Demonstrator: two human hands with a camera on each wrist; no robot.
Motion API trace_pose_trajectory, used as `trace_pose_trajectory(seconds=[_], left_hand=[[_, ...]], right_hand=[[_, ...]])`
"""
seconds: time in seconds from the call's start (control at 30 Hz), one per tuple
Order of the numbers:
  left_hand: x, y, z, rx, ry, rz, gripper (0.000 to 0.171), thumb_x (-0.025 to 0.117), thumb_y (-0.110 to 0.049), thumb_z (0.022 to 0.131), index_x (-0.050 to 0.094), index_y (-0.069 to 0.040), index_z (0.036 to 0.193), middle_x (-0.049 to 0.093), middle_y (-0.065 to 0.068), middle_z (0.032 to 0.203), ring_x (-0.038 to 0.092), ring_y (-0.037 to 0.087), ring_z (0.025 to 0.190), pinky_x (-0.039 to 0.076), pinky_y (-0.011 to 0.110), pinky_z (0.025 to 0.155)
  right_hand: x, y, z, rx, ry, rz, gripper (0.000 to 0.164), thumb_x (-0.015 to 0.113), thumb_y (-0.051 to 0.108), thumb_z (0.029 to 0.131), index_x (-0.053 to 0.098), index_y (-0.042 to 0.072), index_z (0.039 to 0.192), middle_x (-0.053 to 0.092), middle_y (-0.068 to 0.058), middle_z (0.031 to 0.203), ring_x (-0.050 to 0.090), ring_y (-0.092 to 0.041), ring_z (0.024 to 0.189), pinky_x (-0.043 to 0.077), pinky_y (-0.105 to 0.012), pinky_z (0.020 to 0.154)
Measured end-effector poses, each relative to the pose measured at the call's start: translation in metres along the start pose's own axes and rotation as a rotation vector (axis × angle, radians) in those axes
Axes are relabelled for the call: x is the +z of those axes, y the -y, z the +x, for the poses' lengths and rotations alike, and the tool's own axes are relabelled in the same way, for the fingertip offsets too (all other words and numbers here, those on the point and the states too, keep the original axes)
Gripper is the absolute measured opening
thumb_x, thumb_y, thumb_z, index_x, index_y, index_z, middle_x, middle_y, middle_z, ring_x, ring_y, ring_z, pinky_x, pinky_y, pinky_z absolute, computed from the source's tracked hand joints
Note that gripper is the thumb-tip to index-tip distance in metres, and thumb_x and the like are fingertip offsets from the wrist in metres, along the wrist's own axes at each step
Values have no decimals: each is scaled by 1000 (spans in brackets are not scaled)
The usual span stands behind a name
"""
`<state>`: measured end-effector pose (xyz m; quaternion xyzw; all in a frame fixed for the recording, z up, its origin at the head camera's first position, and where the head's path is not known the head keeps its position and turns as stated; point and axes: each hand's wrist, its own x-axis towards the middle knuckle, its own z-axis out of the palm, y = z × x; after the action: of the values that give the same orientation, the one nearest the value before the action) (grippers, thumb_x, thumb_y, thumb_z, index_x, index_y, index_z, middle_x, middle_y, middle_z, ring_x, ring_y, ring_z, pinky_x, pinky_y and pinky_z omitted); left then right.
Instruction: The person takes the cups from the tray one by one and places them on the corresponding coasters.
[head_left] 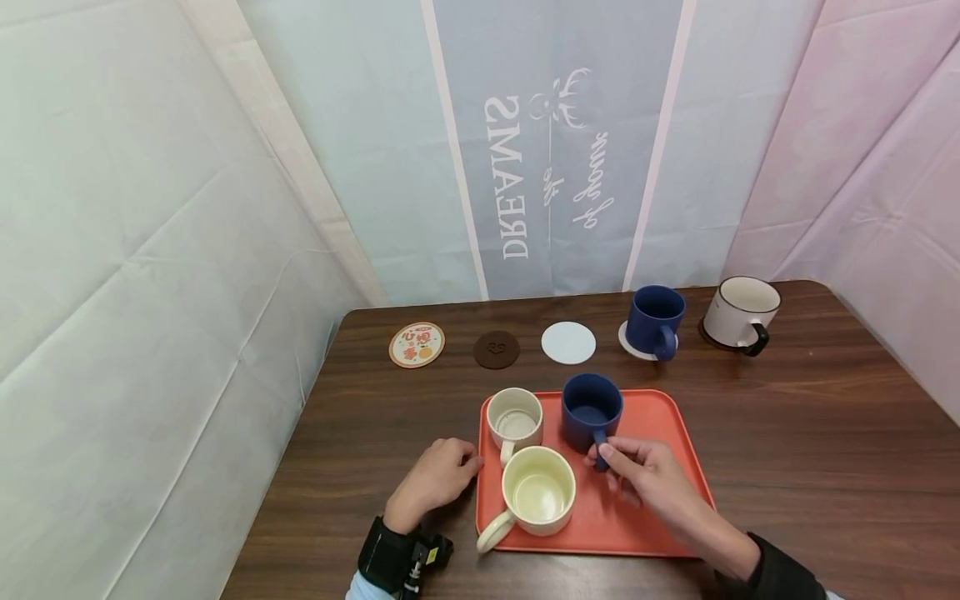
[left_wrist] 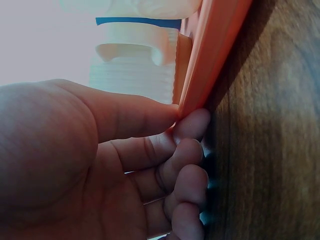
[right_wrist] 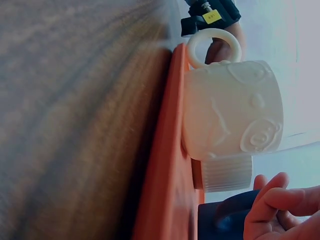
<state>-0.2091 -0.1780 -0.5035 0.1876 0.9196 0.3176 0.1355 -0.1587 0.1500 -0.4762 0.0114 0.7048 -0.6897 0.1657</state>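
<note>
We see the right grip (head_left: 647, 472) pinching the handle (head_left: 601, 442) of the navy mug (head_left: 579, 423), which lies forward-left of it, while the left grip (head_left: 441, 471) pinches the coral tray (head_left: 630, 532).

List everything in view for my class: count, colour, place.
wooden table: 1, brown, foreground
tray: 1, red, on table
navy mugs: 2, dark blue, one on tray, one behind
cream mug: 1, cream, tray's far left
yellow mug: 1, pale yellow, tray's near left
black-handled mug: 1, white, on one dark coaster
white coasters: 2, white, one bare, one under rear navy mug
printed coaster: 1, cream and orange, far left
brown coaster: 1, brown, right of printed coaster
cloth backdrop: count unclear, pale blue, white, pink, around table
wrist straps: 2, black, on wrists
sleeves: 2, pale blue, behind straps
left hand: 1, bare, pinching tray's left rim
right hand: 1, bare, pinching front navy mug's handle
</note>
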Motion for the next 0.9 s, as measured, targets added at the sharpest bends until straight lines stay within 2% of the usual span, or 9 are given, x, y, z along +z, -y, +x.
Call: trace_pose_trajectory(seconds=[0.43, 0.9], left_hand=[[1, 1, 0, -5, 2, 3, 32, 61, -16, 106, 67, -15, 75, 48, -6, 61, 49, 10, 55, 38, 26, 54], [0, -1, -1, -8, -4, -2, 33, 62, -15, 106, 66, -13, 73, 47, -5, 60, 48, 10, 54, 36, 26, 53]], right_hand=[[-2, 15, 9, -88, -31, -43, 31, 58, 19, 111, 68, -9, 115, 61, -21, 84, 50, -16, 65, 38, -24, 53], [-12, 22, 34, -171, -60, -92, 30, 57, 16, 111, 68, -11, 116, 65, -18, 87, 53, -19, 68, 41, -26, 54]])
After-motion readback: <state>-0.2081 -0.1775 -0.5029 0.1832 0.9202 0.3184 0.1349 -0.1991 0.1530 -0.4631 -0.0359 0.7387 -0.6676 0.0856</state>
